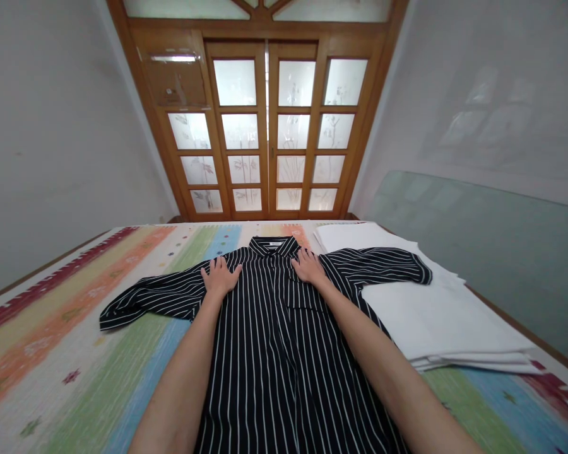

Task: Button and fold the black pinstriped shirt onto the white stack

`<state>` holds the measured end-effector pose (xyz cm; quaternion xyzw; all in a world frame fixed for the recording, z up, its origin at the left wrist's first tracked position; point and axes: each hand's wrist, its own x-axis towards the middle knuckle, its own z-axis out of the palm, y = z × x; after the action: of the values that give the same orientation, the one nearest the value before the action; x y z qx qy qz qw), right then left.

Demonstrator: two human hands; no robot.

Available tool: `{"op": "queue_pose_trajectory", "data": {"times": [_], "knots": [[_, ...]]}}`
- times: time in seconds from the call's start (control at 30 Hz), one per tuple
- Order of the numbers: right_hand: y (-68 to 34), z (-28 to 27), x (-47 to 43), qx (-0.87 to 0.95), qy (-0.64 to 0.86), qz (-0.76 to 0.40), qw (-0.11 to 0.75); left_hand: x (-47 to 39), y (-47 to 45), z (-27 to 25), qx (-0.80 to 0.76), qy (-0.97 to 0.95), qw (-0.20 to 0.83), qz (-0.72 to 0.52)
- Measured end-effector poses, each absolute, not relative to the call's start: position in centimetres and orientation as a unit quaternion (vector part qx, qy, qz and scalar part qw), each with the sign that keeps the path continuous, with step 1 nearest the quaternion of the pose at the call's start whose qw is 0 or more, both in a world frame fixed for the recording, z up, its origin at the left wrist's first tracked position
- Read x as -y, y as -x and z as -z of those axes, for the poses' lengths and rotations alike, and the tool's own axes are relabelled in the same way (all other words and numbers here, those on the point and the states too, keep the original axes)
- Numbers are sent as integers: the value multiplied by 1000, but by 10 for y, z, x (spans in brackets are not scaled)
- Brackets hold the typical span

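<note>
A black shirt (265, 340) with white stripes lies front side up, its collar (274, 246) at the far end and its sleeves stretched out to both sides. My left hand (220, 277) rests flat on the shirt near the left shoulder, fingers spread. On the other side of the collar, my right hand (307, 266) lies on the upper chest near the right shoulder, fingers extended. Neither hand grips the cloth. The right sleeve (383, 265) lies over a stack of white sheets (430, 321). The shirt's lower hem runs out of view.
A multicoloured striped cloth (76, 353) covers the surface under the shirt. Wooden doors (267, 126) with glass panes stand beyond the far edge. A grey wall (52, 126) rises on the left, and a pale green panel (478, 233) leans along the right wall.
</note>
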<state>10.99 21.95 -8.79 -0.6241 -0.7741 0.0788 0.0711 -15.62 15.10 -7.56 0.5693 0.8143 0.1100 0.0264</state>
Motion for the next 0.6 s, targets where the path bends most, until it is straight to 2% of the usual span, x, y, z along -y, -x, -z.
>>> {"op": "queue_pose_trajectory", "data": {"times": [0.17,0.6], "knots": [[-116,85,-219,758,643,-82,76,-153,161,74,-809,-576,28,-113],[-158,25,-252,767,639,-40,-41,-174,183,50,-807,-589,2,-45]]}}
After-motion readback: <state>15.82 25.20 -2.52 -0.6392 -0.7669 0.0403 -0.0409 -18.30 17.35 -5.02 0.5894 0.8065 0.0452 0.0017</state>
